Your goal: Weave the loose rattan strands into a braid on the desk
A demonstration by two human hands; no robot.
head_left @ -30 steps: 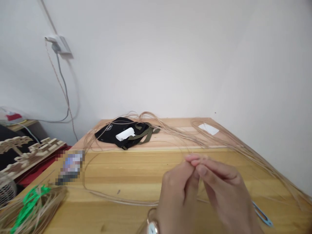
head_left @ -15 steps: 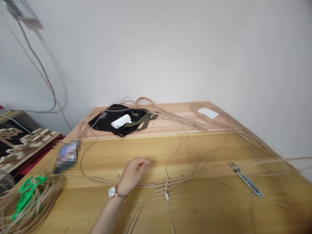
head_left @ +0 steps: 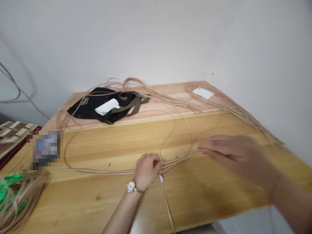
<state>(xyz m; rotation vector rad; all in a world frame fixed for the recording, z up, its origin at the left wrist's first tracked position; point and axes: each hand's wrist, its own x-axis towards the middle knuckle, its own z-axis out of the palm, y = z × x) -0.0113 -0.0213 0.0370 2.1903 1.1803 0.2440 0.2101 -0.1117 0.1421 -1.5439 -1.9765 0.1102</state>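
The fingers (head_left: 153, 159) of the left hand (head_left: 147, 172) curl closed over a flat bunch of pale cane strands (head_left: 170, 164), gripping them just where they converge near the middle of the counter (head_left: 122, 146). That grip seems to keep the strands together at their crossing, close to a small white tie (head_left: 161, 178). A single strand (head_left: 167, 208) runs from there toward the counter's front edge. The rest spread away in long loops across the counter, some reaching its far edge and the back corners.

The right hand (head_left: 234, 152) lies out to the right, level with the bunch, its fingers stretched long and loosely apart from one another, with their tips near the strands. Motion blur makes it hard to be sure, but they appear to hold nothing, and they may be just short of touching the cane. A wristwatch (head_left: 131, 186) sits on the left wrist.

Along the far edge lie a black pouch (head_left: 85, 109) with an olive strap (head_left: 129, 107) and, near the far right corner, a white paper slip (head_left: 203, 93). By the left edge, a coil of cane bound with green ribbon (head_left: 17, 198) sits apart from the working strands, as if kept in reserve, beside a pixelated object (head_left: 46, 149).
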